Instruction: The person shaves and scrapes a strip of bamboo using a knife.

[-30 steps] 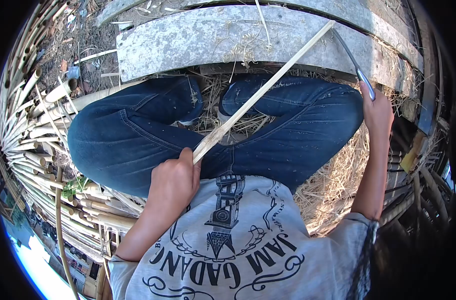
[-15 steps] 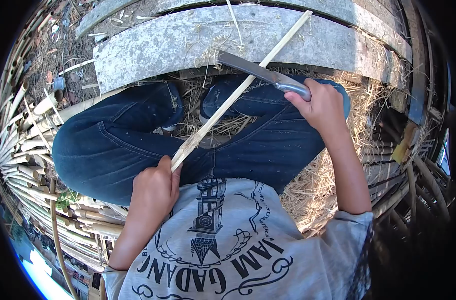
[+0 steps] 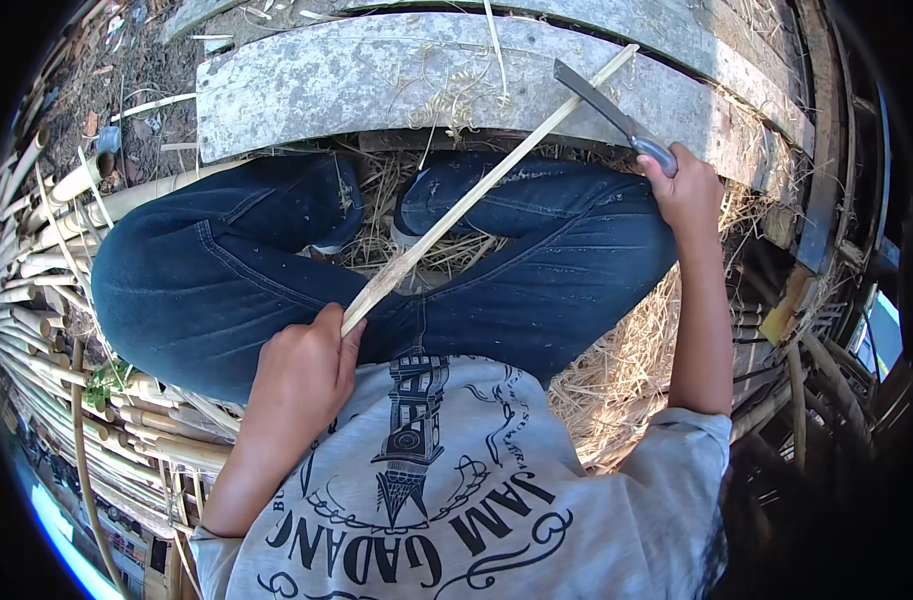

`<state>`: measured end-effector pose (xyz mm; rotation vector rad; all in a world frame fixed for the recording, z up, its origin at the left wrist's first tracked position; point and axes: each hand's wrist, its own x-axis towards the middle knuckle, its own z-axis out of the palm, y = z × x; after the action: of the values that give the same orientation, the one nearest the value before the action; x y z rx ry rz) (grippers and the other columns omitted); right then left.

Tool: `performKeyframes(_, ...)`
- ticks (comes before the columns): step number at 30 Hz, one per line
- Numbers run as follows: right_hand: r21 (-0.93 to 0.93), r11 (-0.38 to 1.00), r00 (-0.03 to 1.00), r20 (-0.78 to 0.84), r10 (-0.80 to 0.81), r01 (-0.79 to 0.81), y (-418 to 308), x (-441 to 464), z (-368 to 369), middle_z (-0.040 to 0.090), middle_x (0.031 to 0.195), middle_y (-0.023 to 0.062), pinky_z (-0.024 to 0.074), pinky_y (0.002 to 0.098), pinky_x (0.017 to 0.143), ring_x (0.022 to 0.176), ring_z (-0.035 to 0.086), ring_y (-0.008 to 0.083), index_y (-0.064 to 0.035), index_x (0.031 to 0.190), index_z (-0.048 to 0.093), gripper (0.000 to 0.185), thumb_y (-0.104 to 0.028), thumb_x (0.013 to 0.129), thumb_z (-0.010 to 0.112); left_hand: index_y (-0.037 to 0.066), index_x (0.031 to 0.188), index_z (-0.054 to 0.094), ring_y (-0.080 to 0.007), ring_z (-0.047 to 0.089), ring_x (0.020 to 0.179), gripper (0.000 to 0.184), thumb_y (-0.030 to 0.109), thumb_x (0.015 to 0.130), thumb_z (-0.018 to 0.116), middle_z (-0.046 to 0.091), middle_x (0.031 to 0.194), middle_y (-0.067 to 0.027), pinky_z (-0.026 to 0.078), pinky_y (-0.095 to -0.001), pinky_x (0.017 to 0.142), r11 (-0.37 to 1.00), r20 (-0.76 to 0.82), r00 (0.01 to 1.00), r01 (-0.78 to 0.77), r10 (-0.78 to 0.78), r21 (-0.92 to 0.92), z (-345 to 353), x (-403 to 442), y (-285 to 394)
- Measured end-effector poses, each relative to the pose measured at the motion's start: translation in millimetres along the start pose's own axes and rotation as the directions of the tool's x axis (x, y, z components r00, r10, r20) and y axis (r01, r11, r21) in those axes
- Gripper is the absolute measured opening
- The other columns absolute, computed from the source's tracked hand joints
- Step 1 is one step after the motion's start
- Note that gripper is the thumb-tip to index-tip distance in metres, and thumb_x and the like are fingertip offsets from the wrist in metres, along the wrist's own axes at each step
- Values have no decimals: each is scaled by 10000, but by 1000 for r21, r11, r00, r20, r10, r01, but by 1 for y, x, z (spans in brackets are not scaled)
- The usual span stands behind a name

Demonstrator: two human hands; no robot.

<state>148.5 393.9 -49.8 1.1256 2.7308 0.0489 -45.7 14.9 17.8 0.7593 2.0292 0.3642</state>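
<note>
A long pale bamboo strip (image 3: 468, 203) slants from my lap up to the grey plank (image 3: 306, 85). Its near end is in my left hand (image 3: 304, 365), which is closed around it. My right hand (image 3: 688, 190), over my knee, grips the metal handle of a knife (image 3: 601, 105). The dark blade lies across the strip near its far end; whether it touches the strip is unclear. Thin curled shavings (image 3: 461, 95) rest on the plank.
Bamboo poles (image 3: 51, 265) are stacked at the left. Straw-like shavings (image 3: 626, 375) cover the ground at the right. More planks (image 3: 751, 85) run across the top. My crossed legs (image 3: 226, 270) lie between me and the plank.
My right hand swung the knife inward from the far right to cross the strip, then moved it up along the strip toward its far end. My left hand has kept its hold.
</note>
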Motion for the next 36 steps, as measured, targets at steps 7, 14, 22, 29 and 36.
performKeyframes(7, -54, 990, 989, 71, 133, -129, 14, 11, -18, 653, 696, 222, 504, 480, 624, 705, 664, 413, -10, 781, 674, 718, -708, 855, 525, -23, 801, 549, -443, 595, 580, 254, 176, 957, 575, 574, 588, -240, 470, -517, 554, 999, 21, 999, -36, 36, 13, -4, -1, -1)
performKeyframes(14, 78, 997, 992, 126, -15, 5, -46, -19, -38, 638, 631, 223, 528, 459, 596, 637, 664, 409, 13, 796, 683, 712, -688, 846, 574, -22, 806, 557, -462, 585, 601, 243, 168, 957, 569, 573, 602, -246, 458, -530, 570, 1000, 20, 1000, 6, -6, 20, -4, 3, -1)
performKeyframes(22, 45, 999, 1000, 11, 1, -1, -8, 16, -28, 630, 620, 204, 511, 438, 564, 583, 652, 375, -26, 789, 669, 624, -646, 834, 623, -19, 806, 564, -467, 593, 622, 232, 160, 954, 570, 577, 614, -254, 457, -534, 575, 999, 3, 999, 34, -35, 16, -6, 3, 4)
performKeyframes(29, 26, 996, 993, -88, 84, -82, 26, 28, -6, 645, 616, 186, 520, 434, 535, 560, 658, 360, -20, 767, 659, 653, -668, 832, 608, -18, 799, 561, -466, 589, 624, 233, 159, 950, 571, 568, 605, -252, 453, -532, 572, 999, 36, 999, 5, -7, 38, -5, 1, 7)
performKeyframes(36, 72, 982, 985, 34, 171, -173, 31, 19, -7, 662, 670, 209, 529, 450, 595, 630, 674, 381, 3, 829, 694, 672, -657, 865, 570, -16, 785, 553, -469, 577, 625, 261, 174, 963, 557, 559, 607, -248, 427, -530, 567, 999, 72, 997, 41, -40, 1, -10, 4, 11)
